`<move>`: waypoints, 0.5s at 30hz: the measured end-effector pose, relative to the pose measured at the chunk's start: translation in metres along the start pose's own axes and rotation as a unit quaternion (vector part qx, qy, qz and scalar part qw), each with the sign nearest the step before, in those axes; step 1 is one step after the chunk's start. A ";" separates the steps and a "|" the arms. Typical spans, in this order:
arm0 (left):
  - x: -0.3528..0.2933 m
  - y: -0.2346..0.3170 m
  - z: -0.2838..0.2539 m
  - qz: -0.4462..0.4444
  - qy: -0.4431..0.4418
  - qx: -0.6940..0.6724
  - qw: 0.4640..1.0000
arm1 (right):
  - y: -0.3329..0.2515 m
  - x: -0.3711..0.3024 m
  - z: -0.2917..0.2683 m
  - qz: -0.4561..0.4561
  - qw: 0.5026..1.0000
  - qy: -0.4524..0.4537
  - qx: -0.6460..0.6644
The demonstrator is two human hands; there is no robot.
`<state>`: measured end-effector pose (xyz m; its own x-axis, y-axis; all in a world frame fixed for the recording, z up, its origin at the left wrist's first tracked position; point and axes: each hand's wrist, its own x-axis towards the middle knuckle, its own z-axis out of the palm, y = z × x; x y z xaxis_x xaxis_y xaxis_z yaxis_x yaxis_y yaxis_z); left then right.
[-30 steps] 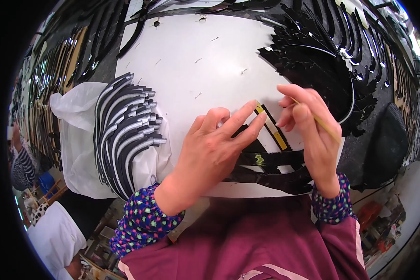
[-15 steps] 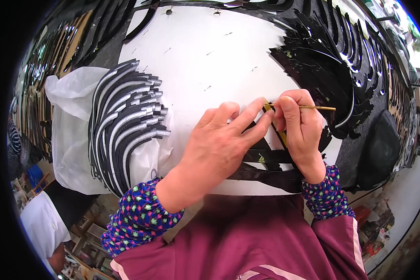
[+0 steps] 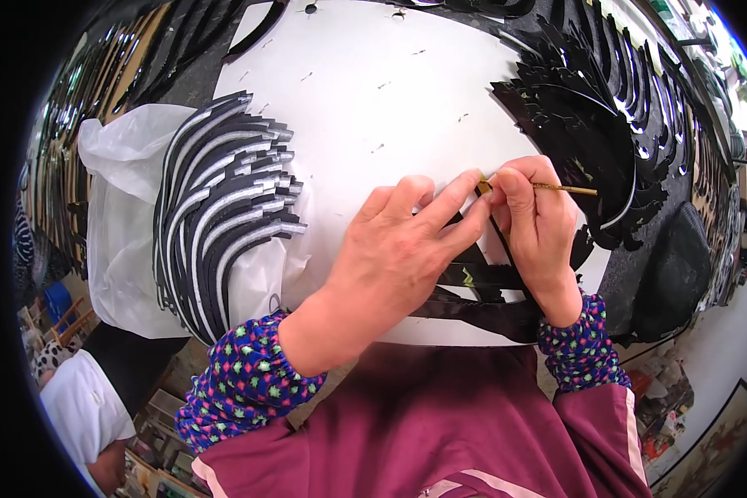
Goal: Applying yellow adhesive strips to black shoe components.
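Note:
My left hand lies over the white board, its thumb and index finger closed around the upper end of a narrow black strip with a yellowish edge. Close beside it, my right hand pinches a thin stick-like tool with a gold-brown handle; the handle points right and the tool's tip is hidden among the fingers. Beneath both hands, dark flat strips cross one another on the board, one bearing a small yellow-green mark.
A stack of curved black strips with silver-white bands lies left on a translucent plastic bag. Glossy black jagged pieces are piled at right. The white board has small slits. A person in white is at lower left.
Both hands keep almost the same place and hold. The tool's handle is tilted slightly differently. The view has shifted a little, so the board and stacks sit slightly differently.

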<state>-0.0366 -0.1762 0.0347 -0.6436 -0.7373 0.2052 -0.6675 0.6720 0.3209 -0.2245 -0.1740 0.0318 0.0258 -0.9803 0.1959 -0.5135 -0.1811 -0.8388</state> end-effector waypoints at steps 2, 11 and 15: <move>0.000 0.000 0.000 0.001 -0.001 -0.004 1.000 | 0.000 -0.001 0.001 -0.016 1.000 0.011 -0.019; -0.001 -0.001 0.001 0.001 0.016 -0.013 1.000 | -0.009 -0.005 -0.006 -0.003 1.000 0.009 -0.018; -0.001 -0.003 0.001 0.008 0.043 -0.030 0.999 | -0.014 -0.015 -0.010 -0.104 0.981 0.030 -0.161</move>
<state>-0.0340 -0.1777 0.0330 -0.6170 -0.7319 0.2890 -0.6329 0.6798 0.3705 -0.2260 -0.1554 0.0459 0.1130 -0.9165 0.3838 -0.7470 -0.3331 -0.5753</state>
